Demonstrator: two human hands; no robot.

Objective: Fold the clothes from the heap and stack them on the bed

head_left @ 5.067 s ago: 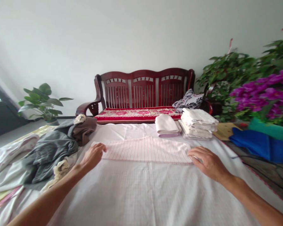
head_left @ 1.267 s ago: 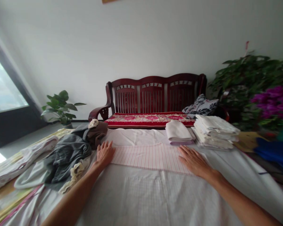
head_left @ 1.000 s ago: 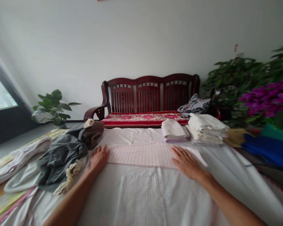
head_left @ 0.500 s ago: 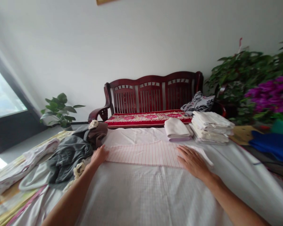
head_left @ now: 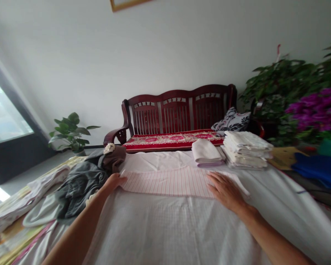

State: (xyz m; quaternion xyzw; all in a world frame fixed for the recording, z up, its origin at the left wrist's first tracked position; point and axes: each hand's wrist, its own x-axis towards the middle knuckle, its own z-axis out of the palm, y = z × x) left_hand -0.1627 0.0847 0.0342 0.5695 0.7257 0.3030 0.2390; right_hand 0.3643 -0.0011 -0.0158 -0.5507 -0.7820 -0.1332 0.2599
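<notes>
A long folded white cloth with pink stripes (head_left: 165,182) lies across the white sheet (head_left: 160,228). At its left end, my left hand (head_left: 118,180) is closed, with the cloth's corner pinched between thumb and fingers. Over the right part of the cloth, my right hand (head_left: 226,189) rests flat, palm down and fingers apart. Beyond the right hand, the cloth's narrow right end pokes out. Close to my left hand is a heap of dark grey clothing (head_left: 84,184) with a brown garment (head_left: 116,158).
Behind the striped cloth stand a small folded pile (head_left: 206,152) and a taller stack of white folded cloths (head_left: 246,151). A wooden bench (head_left: 179,114) with a red cover backs onto the wall. Plants flank it, and blue fabric (head_left: 317,169) lies at right.
My left hand has shifted slightly left and its fingers have closed on the cloth's left corner. My right hand stays flat in the same place.
</notes>
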